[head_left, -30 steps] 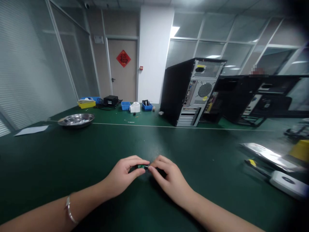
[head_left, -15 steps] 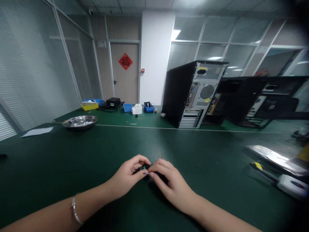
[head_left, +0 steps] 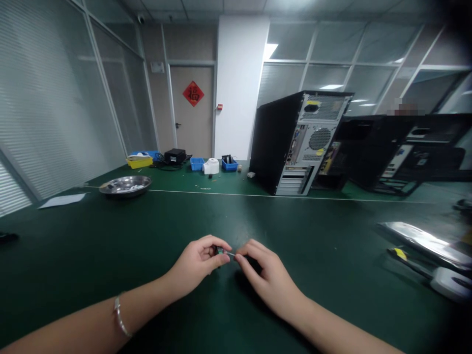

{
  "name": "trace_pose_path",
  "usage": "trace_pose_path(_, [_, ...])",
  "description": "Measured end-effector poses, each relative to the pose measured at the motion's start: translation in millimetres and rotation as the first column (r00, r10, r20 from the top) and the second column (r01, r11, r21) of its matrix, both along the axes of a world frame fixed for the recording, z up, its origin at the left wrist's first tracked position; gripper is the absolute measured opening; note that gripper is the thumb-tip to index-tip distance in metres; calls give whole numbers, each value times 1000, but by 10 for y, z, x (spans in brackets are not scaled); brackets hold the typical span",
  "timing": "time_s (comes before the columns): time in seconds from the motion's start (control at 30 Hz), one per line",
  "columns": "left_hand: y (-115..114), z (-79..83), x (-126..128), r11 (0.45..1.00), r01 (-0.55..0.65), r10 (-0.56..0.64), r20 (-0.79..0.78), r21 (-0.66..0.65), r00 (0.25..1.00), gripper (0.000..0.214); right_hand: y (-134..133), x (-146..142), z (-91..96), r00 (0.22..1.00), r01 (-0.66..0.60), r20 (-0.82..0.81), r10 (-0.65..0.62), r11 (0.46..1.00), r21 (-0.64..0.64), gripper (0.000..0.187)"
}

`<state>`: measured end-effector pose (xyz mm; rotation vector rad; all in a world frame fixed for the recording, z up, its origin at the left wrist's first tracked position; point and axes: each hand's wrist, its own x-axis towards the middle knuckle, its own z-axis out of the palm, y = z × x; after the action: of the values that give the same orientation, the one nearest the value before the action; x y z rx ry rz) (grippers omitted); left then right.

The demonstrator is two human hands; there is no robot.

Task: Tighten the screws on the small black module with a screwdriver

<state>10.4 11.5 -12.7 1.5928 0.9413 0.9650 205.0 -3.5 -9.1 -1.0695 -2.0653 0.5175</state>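
Note:
My left hand [head_left: 197,263] rests on the green table mat [head_left: 110,236] and pinches a tiny green electronic part [head_left: 220,251] between thumb and forefinger. My right hand [head_left: 267,278] is just to its right, its fingertips pinched on a thin pin or wire [head_left: 230,254] that sticks out of that part. Both hands lie low near the table's front middle. A silver bracelet [head_left: 120,317] is on my left wrist.
A black computer tower [head_left: 295,142] stands at the back, with more open cases [head_left: 398,152] to its right. A steel bowl [head_left: 125,186] and paper sheet [head_left: 62,200] lie at left. Blue and yellow bins [head_left: 197,163] sit far back. A shiny bag [head_left: 420,238], screwdriver [head_left: 405,258] and white device [head_left: 452,284] lie right.
The hands have drawn slightly apart: the right fingertips moved a little to the right, and a thin pin now shows between them. The camera shifted slightly.

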Motion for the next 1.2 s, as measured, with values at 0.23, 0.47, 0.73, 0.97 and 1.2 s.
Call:
trace_pose_path(0.23, [32,-15,-22,998,-41,43,52,-49,998,34,8,-4,4,997,66,27,-65,998,-7,20])
trace_pose_path(0.47, [68,-44,-19,996,-52,64,177,-74,982,21,8,8,4,993,103,63,-103,995,-7,22])
trace_pose_path(0.73, [42,-25,-24,999,-31,30,73,9,997,16,22,19,-6,988,121,97,-119,993,-11,21])
trace_pose_path(0.97, [4,6,-40,964,-69,107,-136,257,985,16,25,22,-7,984,122,130,-123,992,14,21])
trace_pose_path(1.2, [-5,32,-27,993,-57,60,-25,102,998,18,10,22,5,996,52,74,-52,999,2,20])
